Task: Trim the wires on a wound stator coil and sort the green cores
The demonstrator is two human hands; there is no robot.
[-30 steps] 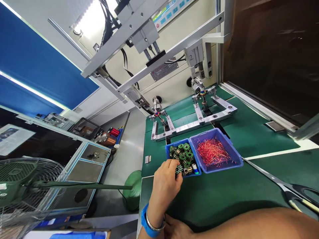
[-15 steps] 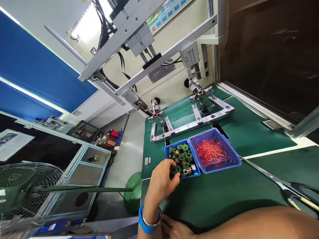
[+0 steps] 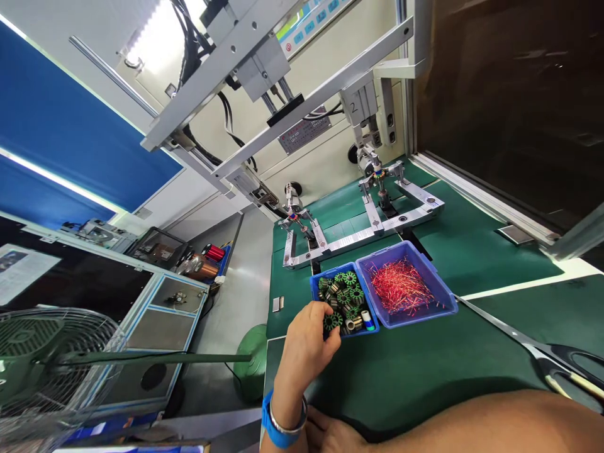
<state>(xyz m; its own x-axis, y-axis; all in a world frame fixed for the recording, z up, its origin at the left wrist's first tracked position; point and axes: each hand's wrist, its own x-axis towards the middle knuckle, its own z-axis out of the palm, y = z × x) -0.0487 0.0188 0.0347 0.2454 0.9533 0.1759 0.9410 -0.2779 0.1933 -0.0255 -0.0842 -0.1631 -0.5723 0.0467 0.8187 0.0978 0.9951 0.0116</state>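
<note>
My left hand [image 3: 306, 343], with a blue wristband, is at the near left corner of a small blue box [image 3: 372, 302]. Its thumb and index finger are curled around a green slotted core [image 3: 333, 321]. Several more green-and-metal cores [image 3: 356, 294] fill the box, with a white-and-blue cylinder [image 3: 367, 320] at its near right. Against it stands a purple-blue bin [image 3: 441, 289] of thin red pieces [image 3: 401, 284]. At the bottom edge, my right hand [image 3: 335, 435] lies low beside my left wrist, its fingers partly hidden behind it; whether it holds anything does not show.
A metal fixture [image 3: 349, 242] with two clamping heads stands behind the boxes, under an overhead frame [image 3: 311, 104]. Scissors [image 3: 533, 346] lie at the right on the green mat [image 3: 425, 365]. On the left are a fan [image 3: 33, 358] and wire spools [image 3: 201, 267].
The view has shifted very slightly. My left hand stays at the box corner with its fingers in nearly the same pose, and my right hand has barely moved.
</note>
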